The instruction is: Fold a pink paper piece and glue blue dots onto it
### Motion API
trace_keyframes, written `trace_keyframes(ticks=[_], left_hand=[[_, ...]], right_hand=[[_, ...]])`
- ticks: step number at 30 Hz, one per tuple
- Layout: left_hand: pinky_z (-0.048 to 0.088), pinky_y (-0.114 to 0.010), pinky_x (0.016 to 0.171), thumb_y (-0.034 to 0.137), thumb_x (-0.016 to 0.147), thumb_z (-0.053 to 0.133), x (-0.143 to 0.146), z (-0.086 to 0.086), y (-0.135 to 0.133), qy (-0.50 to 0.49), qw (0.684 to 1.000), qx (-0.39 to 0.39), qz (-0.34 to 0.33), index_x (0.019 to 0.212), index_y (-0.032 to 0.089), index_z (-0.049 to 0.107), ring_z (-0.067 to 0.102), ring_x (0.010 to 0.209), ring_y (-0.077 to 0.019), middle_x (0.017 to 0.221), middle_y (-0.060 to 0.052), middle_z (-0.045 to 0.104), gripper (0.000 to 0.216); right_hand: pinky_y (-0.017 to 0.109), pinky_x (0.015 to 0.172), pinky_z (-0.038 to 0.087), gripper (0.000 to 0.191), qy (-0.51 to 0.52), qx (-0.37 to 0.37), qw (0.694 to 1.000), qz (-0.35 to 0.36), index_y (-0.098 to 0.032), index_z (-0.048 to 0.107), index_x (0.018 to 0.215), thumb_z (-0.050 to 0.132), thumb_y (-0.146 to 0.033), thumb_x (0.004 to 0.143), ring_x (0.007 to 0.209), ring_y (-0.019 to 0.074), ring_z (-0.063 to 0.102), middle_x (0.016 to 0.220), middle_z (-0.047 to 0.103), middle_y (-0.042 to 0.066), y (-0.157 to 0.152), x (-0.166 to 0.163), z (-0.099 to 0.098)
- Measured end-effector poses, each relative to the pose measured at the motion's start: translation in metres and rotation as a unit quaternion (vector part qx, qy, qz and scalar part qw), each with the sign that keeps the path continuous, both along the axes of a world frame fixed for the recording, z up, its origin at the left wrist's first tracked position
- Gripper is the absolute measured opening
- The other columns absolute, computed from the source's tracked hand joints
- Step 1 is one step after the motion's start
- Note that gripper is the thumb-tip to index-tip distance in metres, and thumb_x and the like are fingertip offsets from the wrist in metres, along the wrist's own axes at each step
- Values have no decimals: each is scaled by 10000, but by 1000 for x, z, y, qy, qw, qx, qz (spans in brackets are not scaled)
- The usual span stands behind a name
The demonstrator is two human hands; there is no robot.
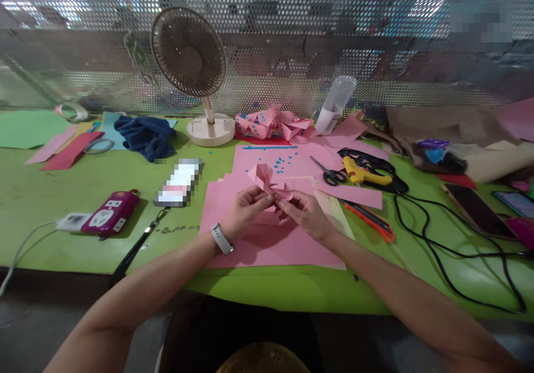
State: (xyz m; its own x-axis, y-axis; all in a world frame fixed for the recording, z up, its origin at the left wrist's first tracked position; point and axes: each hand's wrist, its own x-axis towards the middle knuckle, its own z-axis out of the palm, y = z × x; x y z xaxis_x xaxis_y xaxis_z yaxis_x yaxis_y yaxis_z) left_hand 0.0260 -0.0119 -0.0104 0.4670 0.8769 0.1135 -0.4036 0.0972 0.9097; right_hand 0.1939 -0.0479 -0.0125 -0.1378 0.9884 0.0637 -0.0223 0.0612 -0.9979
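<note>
Both my hands meet over a stack of pink paper sheets [267, 245] on the green table [45, 195]. My left hand [245, 210], with a white watch band on its wrist, pinches a small folded pink paper piece [267, 179] from the left. My right hand [303, 212] grips the same folded piece from the right, fingertips touching the left hand's. Part of the fold is hidden under my fingers.
Scissors [327, 172], a yellow glue gun [366, 173] with a black cable [450, 250], and an orange cutter [369, 220] lie right of the sheets. A desk fan [192, 67], finished pink folds [271, 123], a blue cloth [146, 135], a pink power strip [110, 212] and phones [478, 210] stand around.
</note>
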Motion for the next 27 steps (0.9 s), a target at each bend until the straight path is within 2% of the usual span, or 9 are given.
trace_keyframes(ticks=[10, 15, 27], left_hand=[[525, -327, 797, 281, 780, 760, -1, -3, 0, 12, 1000, 0, 6, 933, 109, 667, 682, 816, -165, 846, -63, 722, 248], [521, -317, 773, 286, 744, 790, -1, -2, 0, 17, 1000, -8, 10, 864, 108, 666, 679, 775, -155, 852, -65, 731, 248], [521, -320, 762, 279, 743, 789, -1, -2, 1, 22, 1000, -14, 9, 842, 104, 682, 678, 751, -154, 827, -65, 734, 228]], right_hand=[[283, 592, 610, 301, -16, 2, 1000, 3, -144, 648, 970, 680, -399, 812, 633, 113, 642, 774, 657, 18, 0, 2, -1], [286, 596, 609, 300, -20, 6, 1000, 5, -144, 646, 972, 679, -396, 812, 624, 112, 642, 783, 660, 20, 0, 2, -2], [281, 604, 596, 322, -20, 4, 1000, 7, -142, 652, 981, 679, -413, 810, 639, 114, 637, 781, 668, 24, 0, 1, -2]])
